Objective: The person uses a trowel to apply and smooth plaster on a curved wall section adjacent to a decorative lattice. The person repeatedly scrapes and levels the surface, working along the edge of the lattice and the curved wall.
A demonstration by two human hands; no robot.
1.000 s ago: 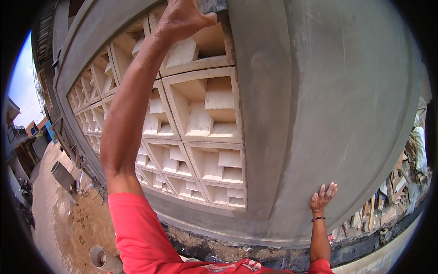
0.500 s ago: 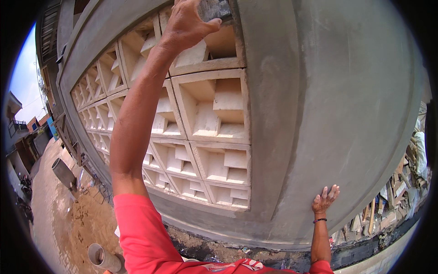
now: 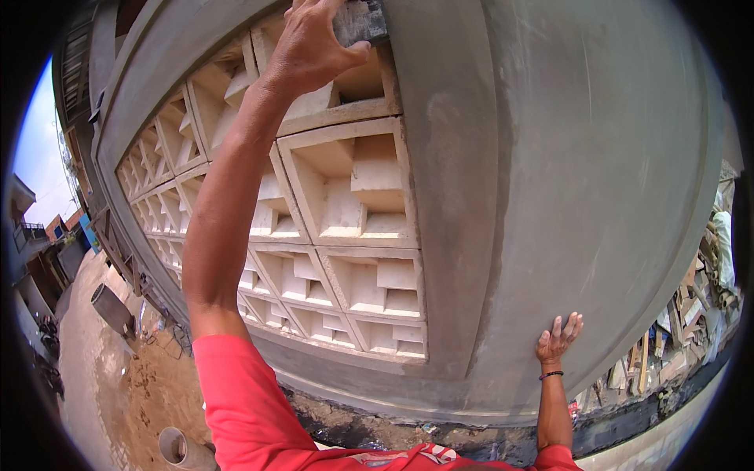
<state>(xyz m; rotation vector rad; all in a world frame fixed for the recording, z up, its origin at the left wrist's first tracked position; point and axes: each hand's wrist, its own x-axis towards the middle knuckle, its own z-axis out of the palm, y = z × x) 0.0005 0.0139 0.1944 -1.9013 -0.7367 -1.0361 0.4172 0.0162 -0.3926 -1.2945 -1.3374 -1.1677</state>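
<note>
My left hand (image 3: 314, 47) is raised high at the top edge, its thumb stretched out to the right. It is curled around a dark grey, streaked rectangular block (image 3: 363, 22), which is partly cut off by the frame, as are the fingertips. The block lies over the upper right corner of a grid of cream ventilation blocks (image 3: 345, 188). Lower right, my right hand (image 3: 558, 339) rests flat on the smooth grey plastered wall (image 3: 597, 180), fingers apart and holding nothing. A dark band circles that wrist.
A raised grey plaster border (image 3: 452, 196) frames the block grid. Scrap wood and rubble (image 3: 667, 345) lie beyond the wall at right. Concrete pipes (image 3: 112, 308) stand at left by a sand patch (image 3: 161, 385) and a paved lane (image 3: 82, 361). Dark, rough ground runs along the wall's foot.
The view has shifted slightly, so the grid and border sit farther left. My left hand and the dark block appear slightly lower and farther left; my right hand stays on the wall.
</note>
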